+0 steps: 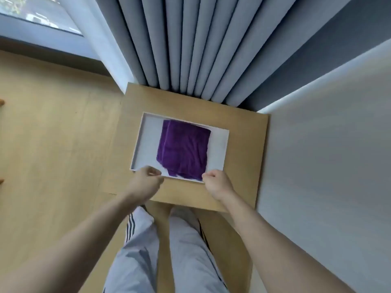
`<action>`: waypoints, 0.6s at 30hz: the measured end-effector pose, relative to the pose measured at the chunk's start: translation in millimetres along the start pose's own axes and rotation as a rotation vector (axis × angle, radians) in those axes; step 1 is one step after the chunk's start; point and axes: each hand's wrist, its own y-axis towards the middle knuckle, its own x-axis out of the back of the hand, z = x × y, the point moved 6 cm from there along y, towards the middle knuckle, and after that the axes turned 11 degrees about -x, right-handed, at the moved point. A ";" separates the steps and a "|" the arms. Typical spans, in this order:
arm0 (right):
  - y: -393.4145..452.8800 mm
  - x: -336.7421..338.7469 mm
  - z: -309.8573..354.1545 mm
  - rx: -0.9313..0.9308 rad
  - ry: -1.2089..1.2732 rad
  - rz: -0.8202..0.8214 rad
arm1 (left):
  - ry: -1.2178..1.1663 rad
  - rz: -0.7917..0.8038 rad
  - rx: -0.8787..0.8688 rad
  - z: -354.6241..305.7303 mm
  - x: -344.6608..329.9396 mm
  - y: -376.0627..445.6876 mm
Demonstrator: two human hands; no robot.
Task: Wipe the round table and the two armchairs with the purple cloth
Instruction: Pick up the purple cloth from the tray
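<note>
**Cloth waits in its tray**

The purple cloth (183, 149) lies folded in a white tray (141, 144) on the square wooden bench (243, 166). Left hand (146, 181) and right hand (215, 183) hover at the tray's near edge, fingers curled and apparently empty, seemingly poised to lift the cloth.

Soft daylight from the window (40, 15), slight blur, edges bent by wide-angle.

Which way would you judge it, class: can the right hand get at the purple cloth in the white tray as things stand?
Probably yes. The right hand sits at the near edge of the white tray, beside the purple cloth, which lies uncovered with nothing over it.
</note>
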 end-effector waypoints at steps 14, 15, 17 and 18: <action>42.5 -47.1 59.0 -0.101 0.442 0.086 | -0.153 -0.200 0.069 -5.1 -36.8 99.7; 30.7 -46.3 65.5 -0.074 0.465 0.113 | -0.199 -0.197 0.036 -7.9 -35.9 92.0; 1.6 -40.5 78.7 -0.023 0.494 0.142 | -0.259 -0.211 -0.020 -13.3 -24.0 67.5; -15.3 -36.7 84.4 -0.003 0.513 0.169 | -0.283 -0.231 -0.034 -16.0 -13.6 51.0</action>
